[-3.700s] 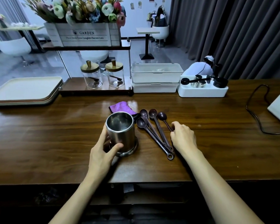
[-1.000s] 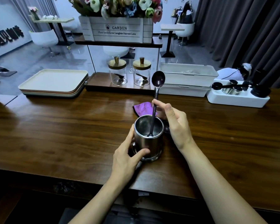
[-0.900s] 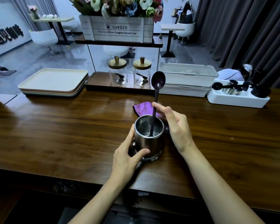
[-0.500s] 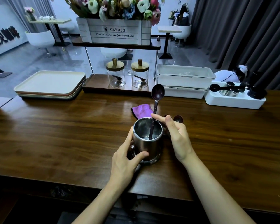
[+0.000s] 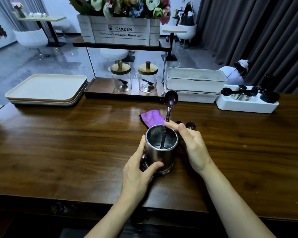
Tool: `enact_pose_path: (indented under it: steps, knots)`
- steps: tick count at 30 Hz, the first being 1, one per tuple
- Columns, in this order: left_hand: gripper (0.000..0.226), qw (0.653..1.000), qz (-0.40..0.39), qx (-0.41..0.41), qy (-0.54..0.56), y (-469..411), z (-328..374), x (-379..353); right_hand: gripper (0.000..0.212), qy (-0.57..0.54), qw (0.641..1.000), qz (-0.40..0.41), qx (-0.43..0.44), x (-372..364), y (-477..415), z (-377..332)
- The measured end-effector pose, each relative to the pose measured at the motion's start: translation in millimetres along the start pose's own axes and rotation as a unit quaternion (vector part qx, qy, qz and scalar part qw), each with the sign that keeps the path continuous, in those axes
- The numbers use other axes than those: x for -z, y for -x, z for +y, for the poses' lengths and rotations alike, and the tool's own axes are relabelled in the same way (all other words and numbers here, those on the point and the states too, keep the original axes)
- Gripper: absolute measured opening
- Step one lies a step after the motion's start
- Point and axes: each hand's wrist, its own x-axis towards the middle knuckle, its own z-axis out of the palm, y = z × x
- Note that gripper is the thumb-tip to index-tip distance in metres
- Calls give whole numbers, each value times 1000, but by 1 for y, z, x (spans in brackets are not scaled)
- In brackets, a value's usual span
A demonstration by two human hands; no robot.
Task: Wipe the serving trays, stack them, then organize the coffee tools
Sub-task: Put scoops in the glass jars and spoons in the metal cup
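A steel cup [image 5: 160, 152] stands on the wooden counter [image 5: 67, 148], and my left hand [image 5: 138, 170] grips its side. A dark long-handled spoon [image 5: 169, 103] stands in the cup, handle down and bowl up. My right hand [image 5: 193, 145] pinches its handle just above the rim. Two more dark spoon bowls [image 5: 190, 125] peek out behind my right fingers. A purple cloth [image 5: 152, 117] lies just behind the cup. The stacked serving trays [image 5: 45, 90] sit at the back left.
A low shelf holds two lidded glass jars [image 5: 134, 78] under a flower crate [image 5: 120, 30]. White bins [image 5: 194, 85] and a white tool tray [image 5: 246, 100] with black and steel coffee tools stand at the back right. Curtains hang behind.
The spoon has sunk deeper into the cup, its handle now resting on the bottom. My right hand slid down with it. My left hand kept hold of the cup.
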Motion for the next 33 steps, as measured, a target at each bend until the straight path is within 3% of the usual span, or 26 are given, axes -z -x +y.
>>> enact_pose_path:
  steps: [5,15,18,21,26,29,33]
  knots:
    - [97,1000,-1,-5,4,-2,-3,-2,66,-41,998,-7,-38,2,-1,-1]
    - [96,1000,9,-7,-11,-12,-3,-4,54,-139,988,-3,-63,13,-1,3]
    - [94,1000,16,6,0,-13,-3,-6,43,-162,980,65,-90,41,-2,7]
    - [93,1000,25,14,-8,-12,-5,-6,20,32,984,141,-103,82,2,16]
    - [92,998,48,21,-33,-10,-4,-9,21,291,942,97,-136,115,-1,46]
    - [92,997,64,19,-45,-10,-4,-11,33,380,912,33,-148,113,-2,56]
    - [93,997,64,17,-49,-8,-2,-12,39,408,902,-15,-142,112,-5,54]
